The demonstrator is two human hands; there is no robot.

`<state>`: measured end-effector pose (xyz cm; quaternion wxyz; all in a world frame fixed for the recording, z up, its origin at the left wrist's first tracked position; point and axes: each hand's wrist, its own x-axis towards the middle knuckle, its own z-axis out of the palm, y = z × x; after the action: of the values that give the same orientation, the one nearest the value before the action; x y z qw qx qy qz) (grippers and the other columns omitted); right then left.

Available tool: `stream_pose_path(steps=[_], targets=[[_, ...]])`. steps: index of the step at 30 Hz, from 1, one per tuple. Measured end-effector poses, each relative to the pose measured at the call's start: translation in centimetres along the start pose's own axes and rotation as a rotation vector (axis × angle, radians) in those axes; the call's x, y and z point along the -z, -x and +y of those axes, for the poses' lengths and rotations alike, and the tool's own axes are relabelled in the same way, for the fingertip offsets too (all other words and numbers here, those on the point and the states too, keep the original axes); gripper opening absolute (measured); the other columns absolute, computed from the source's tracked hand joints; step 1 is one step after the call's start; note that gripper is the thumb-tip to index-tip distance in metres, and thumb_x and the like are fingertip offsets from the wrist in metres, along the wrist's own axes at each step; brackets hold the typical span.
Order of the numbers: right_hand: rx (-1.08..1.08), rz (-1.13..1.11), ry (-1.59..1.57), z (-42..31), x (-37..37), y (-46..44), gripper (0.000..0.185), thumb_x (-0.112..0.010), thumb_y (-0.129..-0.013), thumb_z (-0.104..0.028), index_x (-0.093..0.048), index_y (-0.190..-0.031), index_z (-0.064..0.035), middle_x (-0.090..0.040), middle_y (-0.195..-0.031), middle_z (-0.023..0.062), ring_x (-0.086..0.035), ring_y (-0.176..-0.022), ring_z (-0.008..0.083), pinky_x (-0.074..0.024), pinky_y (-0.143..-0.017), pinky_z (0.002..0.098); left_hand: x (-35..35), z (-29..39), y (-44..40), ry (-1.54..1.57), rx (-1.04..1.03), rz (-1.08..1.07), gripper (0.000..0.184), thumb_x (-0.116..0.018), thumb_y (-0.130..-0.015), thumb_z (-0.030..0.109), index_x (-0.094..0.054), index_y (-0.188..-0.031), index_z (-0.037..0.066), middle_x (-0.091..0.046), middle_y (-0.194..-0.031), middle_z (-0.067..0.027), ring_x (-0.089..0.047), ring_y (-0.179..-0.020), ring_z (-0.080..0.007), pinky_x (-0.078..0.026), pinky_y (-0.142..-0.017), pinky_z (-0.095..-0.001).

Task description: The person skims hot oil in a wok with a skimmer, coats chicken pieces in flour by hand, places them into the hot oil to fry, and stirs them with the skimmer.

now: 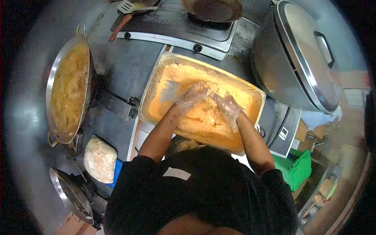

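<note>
Wok (70, 92) left of the tray, well apart, full of bubbling yellowish liquid, loop handles at both ends. Second pan (62, 190), tilted in view, to the tray's near left; contents hard to make out. Plump pale bag (100, 158) also near left of the tray, closer than the wok, something blue (116, 172) showing under its edge. Slotted turner (126, 7) and a red handle (120, 27) beyond the tray's far-left corner, by the stove (164, 25), which stands just past the tray's far side on the grey desk (119, 64). Tray (150, 84) is metal, rectangular, directly in front of the person, with orange-yellow powder (178, 72) spread across it; grey patch in its left part. Left hand (192, 94), clear glove, inside the tray around its middle, fingers bent down at the powder; can't tell if they grip anything. Right hand (227, 105), same glove, just right of it in the tray, fingers pointing toward the left hand, partly hidden in powder; grip can't be told either. Dark pan (213, 9) on the stove, beyond the tray. Big lidded pot (274, 62) right of the tray, near. Green bin (299, 168) lower, off the tray's near-right corner.
</note>
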<state>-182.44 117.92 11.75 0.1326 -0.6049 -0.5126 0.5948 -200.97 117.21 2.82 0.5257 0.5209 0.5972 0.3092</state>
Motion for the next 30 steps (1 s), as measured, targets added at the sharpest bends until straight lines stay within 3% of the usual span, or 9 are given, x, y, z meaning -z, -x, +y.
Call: stream_pose_path(steps=[2,4,7,9,12,16,19,21,30], targets=[[0.109,-0.097,0.049,0.7,0.5,0.1,0.069,-0.071,-0.082,-0.038,-0.045,-0.130,0.0026,-0.057,-0.123,0.0169,-0.056,-0.106,0.0264,-0.0448,-0.092,0.0334,-0.6,0.4,0.5,0.177,0.115,-0.020,0.046,-0.060,-0.090,0.032,-0.052,-0.127,0.005,-0.060,-0.116,-0.0095,-0.058,-0.100,-0.0160,-0.048,-0.084,-0.0312],[0.280,0.104,0.011,3.5,-0.7,-0.4,0.063,-0.070,-0.084,-0.031,-0.044,-0.132,-0.0002,-0.060,-0.118,0.0123,-0.060,-0.098,0.0215,-0.0492,-0.087,0.0331,0.3,5.1,3.5,0.616,0.299,-0.059,0.044,-0.059,-0.091,0.028,-0.053,-0.125,0.000,-0.058,-0.120,-0.0107,-0.057,-0.105,-0.0178,-0.046,-0.091,-0.0327],[0.233,0.002,-0.282,4.3,-0.8,2.1,0.059,-0.072,-0.084,-0.026,-0.046,-0.132,-0.0043,-0.062,-0.112,0.0097,-0.061,-0.091,0.0168,-0.0518,-0.077,0.0312,-1.0,2.4,3.8,0.738,0.406,-0.064,0.046,-0.061,-0.090,0.033,-0.056,-0.124,0.004,-0.060,-0.117,-0.0110,-0.060,-0.098,-0.0186,-0.051,-0.081,-0.0312],[0.370,-0.027,-0.302,4.2,-1.4,3.3,0.046,-0.069,-0.086,-0.021,-0.050,-0.127,-0.0091,-0.064,-0.101,0.0041,-0.059,-0.072,0.0095,-0.0504,-0.056,0.0253,-1.5,2.4,3.9,0.549,0.434,-0.063,0.048,-0.062,-0.088,0.041,-0.058,-0.120,0.006,-0.062,-0.112,-0.0108,-0.061,-0.095,-0.0200,-0.050,-0.080,-0.0341],[0.041,-0.197,-0.488,0.9,-0.7,6.9,0.042,-0.068,-0.087,-0.020,-0.052,-0.124,-0.0098,-0.065,-0.097,0.0014,-0.057,-0.064,0.0084,-0.0476,-0.049,0.0243,-2.0,5.8,5.7,0.462,0.425,-0.105,0.052,-0.063,-0.085,0.047,-0.060,-0.118,0.006,-0.062,-0.110,-0.0129,-0.060,-0.094,-0.0239,-0.050,-0.081,-0.0383],[-0.027,-0.020,-0.510,1.4,-0.3,7.9,0.039,-0.068,-0.086,-0.020,-0.054,-0.122,-0.0089,-0.066,-0.100,0.0054,-0.064,-0.077,0.0133,-0.0527,-0.056,0.0282,-0.9,4.5,3.3,-0.125,0.425,-0.295,0.057,-0.060,-0.086,0.051,-0.059,-0.119,0.005,-0.059,-0.116,-0.0191,-0.057,-0.103,-0.0298,-0.048,-0.087,-0.0429],[-0.076,-0.061,-0.673,4.6,0.7,7.1,0.046,-0.066,-0.086,-0.029,-0.052,-0.123,-0.0055,-0.065,-0.107,0.0098,-0.065,-0.091,0.0205,-0.0564,-0.070,0.0352,2.6,-0.6,-0.5,-0.699,0.102,0.285,0.056,-0.061,-0.085,0.046,-0.057,-0.120,0.003,-0.059,-0.117,-0.0204,-0.057,-0.106,-0.0300,-0.048,-0.088,-0.0412],[-0.038,-0.225,-0.857,6.0,1.5,7.2,0.048,-0.057,-0.091,-0.036,-0.049,-0.127,-0.0060,-0.064,-0.110,0.0117,-0.065,-0.097,0.0248,-0.0569,-0.076,0.0393,6.2,-1.0,-2.4,-0.909,0.122,0.320,0.054,-0.062,-0.085,0.043,-0.056,-0.120,0.003,-0.059,-0.116,-0.0199,-0.057,-0.105,-0.0293,-0.048,-0.087,-0.0405],[0.139,-0.193,-1.007,7.1,1.2,8.2,0.056,-0.036,-0.097,-0.048,-0.041,-0.136,-0.0079,-0.055,-0.127,0.0124,-0.056,-0.115,0.0227,-0.0562,-0.076,0.0459,12.3,-0.4,-2.5,-0.949,0.417,-0.232,0.051,-0.068,-0.081,0.028,-0.054,-0.120,-0.001,-0.061,-0.111,-0.0175,-0.059,-0.103,-0.0266,-0.051,-0.083,-0.0377]])
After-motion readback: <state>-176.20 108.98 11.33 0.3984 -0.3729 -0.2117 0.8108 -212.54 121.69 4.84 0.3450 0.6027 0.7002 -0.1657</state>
